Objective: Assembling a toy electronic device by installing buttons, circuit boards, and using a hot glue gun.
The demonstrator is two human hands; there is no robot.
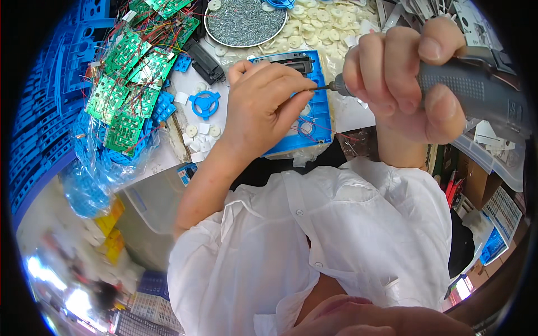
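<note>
In my right hand [400,84] is a dark grey electric screwdriver [476,92], with my fingers wrapped round its body. Its thin bit points left and reaches the fingertips of my left hand [263,106]. Thumb and forefinger of that hand are pinched together at the bit's tip; whatever they hold there is too small to make out. Beneath the left hand lies a blue plastic housing [319,131], partly hidden by it. A black part [300,63] sits at the housing's far end, and thin wires show in its near part.
Beyond the housing stand a round tray of screws [245,43] and a heap of cream plastic discs [316,23]. Green circuit boards [126,131] with wires pile up at left, beside stacked blue plastic parts [50,112]. A blue ring [204,115] and black case [204,63] lie nearer.
</note>
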